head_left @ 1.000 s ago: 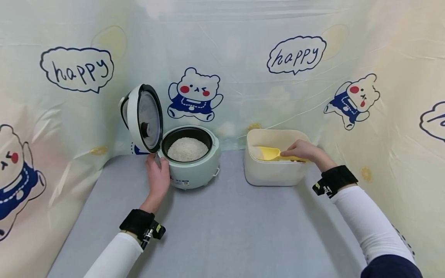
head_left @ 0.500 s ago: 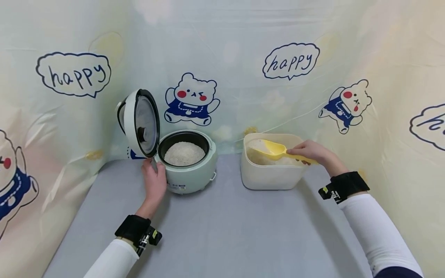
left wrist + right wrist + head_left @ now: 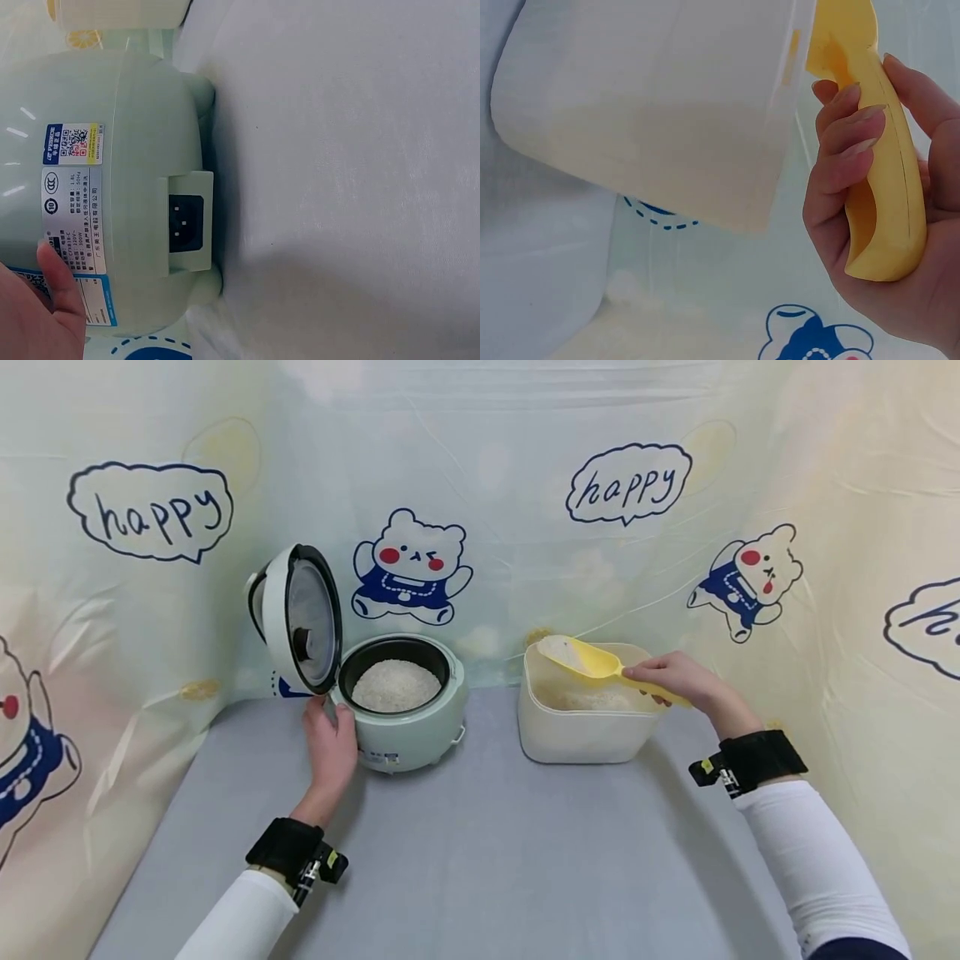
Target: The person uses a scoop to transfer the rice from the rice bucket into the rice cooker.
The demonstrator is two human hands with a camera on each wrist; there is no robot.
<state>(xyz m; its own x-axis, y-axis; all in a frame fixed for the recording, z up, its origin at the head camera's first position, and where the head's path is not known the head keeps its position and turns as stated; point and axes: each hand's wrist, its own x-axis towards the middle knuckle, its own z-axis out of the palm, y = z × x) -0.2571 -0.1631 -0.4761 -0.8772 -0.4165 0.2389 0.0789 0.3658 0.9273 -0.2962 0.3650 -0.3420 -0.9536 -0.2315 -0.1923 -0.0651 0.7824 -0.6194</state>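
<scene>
A pale green rice cooker (image 3: 412, 743) stands on the table with its lid (image 3: 307, 622) raised, and white rice (image 3: 396, 685) sits in its dark inner pot. My left hand (image 3: 330, 747) touches the cooker's left side near the hinge; in the left wrist view the thumb (image 3: 60, 281) lies by the labels, the other fingers mostly hidden. My right hand (image 3: 678, 681) grips a yellow scoop (image 3: 597, 664) by its handle, fingers curled round it in the right wrist view. The scoop, tilted and loaded with rice, is over the rim of a cream bin (image 3: 577, 739) that holds more rice.
A grey cloth (image 3: 480, 860) covers the table. A printed curtain (image 3: 517, 527) hangs close behind the cooker and the bin. Table space separates the two containers. The cooker's power socket (image 3: 186, 223) faces the left wrist camera, with no cord in it.
My right hand has lifted the scoop from inside the bin up to above its rim, now with rice in it. The left hand stays at the cooker's side.
</scene>
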